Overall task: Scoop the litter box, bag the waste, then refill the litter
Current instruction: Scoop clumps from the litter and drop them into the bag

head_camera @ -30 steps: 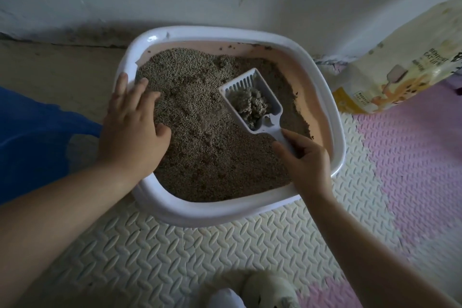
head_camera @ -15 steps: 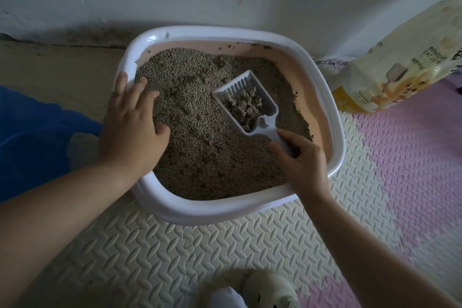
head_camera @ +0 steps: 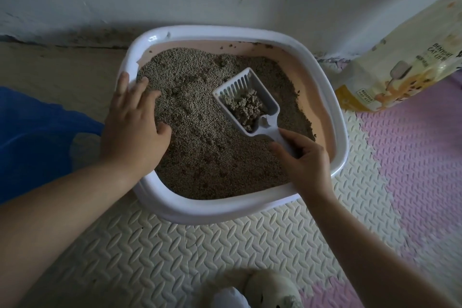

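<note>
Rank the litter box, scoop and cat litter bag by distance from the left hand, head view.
1. litter box: directly under the left hand, which rests on its left rim.
2. scoop: mid-box, to that hand's right, gripped by the right hand.
3. cat litter bag: outside the box, far right by the wall.

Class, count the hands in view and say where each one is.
2. The left hand rests on the left rim of the litter box; the right hand grips the scoop handle over the litter. None seems hidden.
</note>
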The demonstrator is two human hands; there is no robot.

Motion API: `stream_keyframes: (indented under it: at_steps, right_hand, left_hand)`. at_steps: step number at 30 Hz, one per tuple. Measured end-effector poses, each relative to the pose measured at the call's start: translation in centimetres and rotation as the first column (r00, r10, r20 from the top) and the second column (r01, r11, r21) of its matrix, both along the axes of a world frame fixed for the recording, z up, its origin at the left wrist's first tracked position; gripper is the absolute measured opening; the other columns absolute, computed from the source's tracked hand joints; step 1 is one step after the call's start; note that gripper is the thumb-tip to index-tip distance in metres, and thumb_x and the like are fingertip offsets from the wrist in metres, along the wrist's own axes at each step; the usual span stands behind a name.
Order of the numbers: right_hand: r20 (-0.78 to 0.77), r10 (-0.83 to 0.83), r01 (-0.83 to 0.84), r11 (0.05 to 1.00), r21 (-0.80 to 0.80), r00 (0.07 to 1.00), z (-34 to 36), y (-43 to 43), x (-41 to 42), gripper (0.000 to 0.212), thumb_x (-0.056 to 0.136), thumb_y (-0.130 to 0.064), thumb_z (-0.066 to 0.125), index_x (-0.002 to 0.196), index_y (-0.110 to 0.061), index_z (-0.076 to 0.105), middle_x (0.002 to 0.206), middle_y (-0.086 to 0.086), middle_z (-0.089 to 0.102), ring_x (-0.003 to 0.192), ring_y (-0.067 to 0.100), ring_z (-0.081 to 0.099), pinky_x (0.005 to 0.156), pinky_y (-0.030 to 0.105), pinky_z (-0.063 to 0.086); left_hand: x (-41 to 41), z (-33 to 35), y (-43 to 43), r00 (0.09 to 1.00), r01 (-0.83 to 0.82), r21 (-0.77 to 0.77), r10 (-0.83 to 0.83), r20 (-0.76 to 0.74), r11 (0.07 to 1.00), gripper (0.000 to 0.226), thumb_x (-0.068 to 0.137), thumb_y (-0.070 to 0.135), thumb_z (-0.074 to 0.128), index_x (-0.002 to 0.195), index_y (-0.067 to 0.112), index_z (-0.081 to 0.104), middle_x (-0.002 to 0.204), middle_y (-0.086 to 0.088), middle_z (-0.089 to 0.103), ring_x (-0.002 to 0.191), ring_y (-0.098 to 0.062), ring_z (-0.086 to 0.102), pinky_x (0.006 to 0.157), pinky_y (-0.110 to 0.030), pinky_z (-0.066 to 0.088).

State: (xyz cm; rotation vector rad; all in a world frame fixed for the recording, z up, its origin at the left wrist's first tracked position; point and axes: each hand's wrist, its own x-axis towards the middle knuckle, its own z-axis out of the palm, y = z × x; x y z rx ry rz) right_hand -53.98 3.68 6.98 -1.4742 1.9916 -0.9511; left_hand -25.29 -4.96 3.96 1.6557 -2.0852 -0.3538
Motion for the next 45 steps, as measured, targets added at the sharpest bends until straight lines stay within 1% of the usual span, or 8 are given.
stream_keyframes:
  at_steps: [10, 14, 19, 27, 32, 34, 38, 45]
  right_hand:
    - [-0.118, 0.212, -0.207, 0.977, 0.050, 0.970, 1.6, -0.7, 1.0, 0.033, 0.079, -0.024, 0.075, 0.107, -0.037, 0.064, 0.088, -0.028, 0.064, 0.079, -0.005, 0.063, 0.068, 0.010, 0.048]
    - [-0.130, 0.310, -0.304, 0.951, 0.061, 0.942, 3.0, -1.7, 3.5, 0.033, 0.078, -0.026, 0.074, 0.107, -0.037, 0.064, 0.086, -0.027, 0.064, 0.078, 0.000, 0.063, 0.064, 0.015, 0.048]
    - [-0.084, 0.399, -0.395, 0.916, 0.065, 0.913, 4.4, -2.7, 7.4, 0.036, 0.077, -0.021, 0.075, 0.111, -0.028, 0.066, 0.088, -0.023, 0.064, 0.074, -0.005, 0.063, 0.060, 0.006, 0.047]
    - [-0.051, 0.595, -0.589, 0.802, 0.095, 0.802, 5.4, -3.4, 14.0, 0.035, 0.075, -0.016, 0.077, 0.107, -0.029, 0.068, 0.079, -0.019, 0.070, 0.063, 0.001, 0.064, 0.056, 0.011, 0.049]
    - [-0.088, 0.666, -0.656, 0.746, 0.116, 0.741, 5.1, -3.2, 16.6, 0.033, 0.075, -0.014, 0.077, 0.101, -0.033, 0.069, 0.072, -0.026, 0.068, 0.065, -0.005, 0.062, 0.058, 0.005, 0.044]
    - [-0.068, 0.684, -0.675, 0.729, 0.116, 0.727, 5.0, -2.8, 17.3, 0.035, 0.075, -0.014, 0.078, 0.097, -0.039, 0.067, 0.078, -0.026, 0.069, 0.064, 0.000, 0.062, 0.057, 0.008, 0.044]
    - [-0.098, 0.713, -0.697, 0.700, 0.153, 0.694, 4.8, -2.3, 18.2, 0.033, 0.075, -0.019, 0.078, 0.097, -0.042, 0.068, 0.073, -0.016, 0.071, 0.060, 0.007, 0.064, 0.056, 0.018, 0.046]
    - [-0.229, 0.773, -0.730, 0.635, 0.253, 0.592, 5.5, -3.7, 19.8, 0.030, 0.075, -0.028, 0.078, 0.105, -0.030, 0.073, 0.070, -0.027, 0.063, 0.064, -0.013, 0.058, 0.059, 0.006, 0.040]
  left_hand:
    - [0.5, 1.0, 0.3, 0.998, 0.043, 0.101, -0.038, -0.050, 0.994, 0.051, 0.091, 0.020, 0.052, 0.139, 0.006, 0.040, 0.156, -0.011, 0.021, 0.147, -0.027, 0.003, 0.119, -0.041, 0.008]
    - [3.6, 3.5, 1.0, 0.991, 0.071, 0.139, -0.054, -0.125, 0.988, 0.054, 0.096, 0.023, 0.049, 0.146, 0.012, 0.030, 0.157, -0.001, 0.015, 0.143, -0.020, 0.017, 0.110, -0.035, 0.027]
    - [10.6, 6.0, 3.9, 1.000, 0.020, 0.072, -0.020, -0.006, 0.997, 0.055, 0.091, 0.018, 0.058, 0.142, 0.012, 0.037, 0.156, -0.002, 0.019, 0.140, -0.023, 0.028, 0.106, -0.035, 0.033]
    - [19.1, 5.6, 9.6, 0.975, -0.089, 0.085, 0.069, 0.213, 0.992, 0.052, 0.082, 0.024, 0.070, 0.129, 0.012, 0.053, 0.150, -0.009, 0.035, 0.135, -0.028, 0.038, 0.100, -0.042, 0.038]
    - [20.1, 4.7, 10.5, 0.959, -0.107, 0.105, 0.074, 0.273, 0.989, 0.044, 0.076, 0.018, 0.073, 0.116, 0.008, 0.058, 0.125, -0.010, 0.052, 0.105, -0.032, 0.057, 0.073, -0.042, 0.050]
    - [20.3, 4.7, 10.1, 0.950, -0.147, 0.118, 0.107, 0.292, 0.982, 0.036, 0.081, 0.010, 0.065, 0.116, 0.009, 0.054, 0.119, -0.008, 0.050, 0.093, -0.027, 0.057, 0.061, -0.036, 0.043]
    - [20.9, 4.9, 9.1, 0.964, -0.229, 0.133, 0.206, 0.166, 0.964, 0.026, 0.088, 0.002, 0.052, 0.112, 0.012, 0.051, 0.114, -0.006, 0.049, 0.082, -0.028, 0.058, 0.061, -0.043, 0.042]
    - [20.8, 7.2, 9.0, 0.975, -0.219, -0.069, 0.216, -0.050, 0.973, 0.015, 0.086, 0.002, 0.052, 0.097, 0.012, 0.054, 0.102, -0.003, 0.053, 0.065, -0.018, 0.051, 0.057, -0.042, 0.045]
